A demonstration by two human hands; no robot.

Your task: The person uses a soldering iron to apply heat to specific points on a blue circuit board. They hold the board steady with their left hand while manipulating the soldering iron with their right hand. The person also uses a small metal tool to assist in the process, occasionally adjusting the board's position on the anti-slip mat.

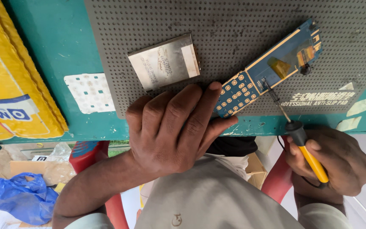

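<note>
Blue and studded with gold contact pads, a long narrow circuit board (262,73) is lying slantwise on a grey perforated mat (234,25), its lower end near the table's front edge and its upper end reaching toward the far right. The left hand (172,127) is pressing flat on the mat with fingers spread, and its fingertips (214,87) are touching the board's lower end, pinning it in place rather than closing around it. The right hand (331,163) is curling shut around the yellow handle of a soldering iron (295,127), with the black collar sticking out above the thumb and the thin metal tip resting on the board about midway along it.

Just left of the board, a flat silver metal plate (164,62) is lying on the mat, clear of both hands. A white keypad membrane (90,92) is sitting beside the mat on the teal table (60,46), and a yellow padded envelope (9,72) is leaning at the far left edge; whether anything is inside it cannot be told.

Below the tabletop, a blue plastic bag (20,197) is bulging on the floor at the left, its contents hidden, with a brown cardboard box (26,167) just beside it. Another cardboard box (255,169) is showing between the two arms, its inside out of view.
</note>
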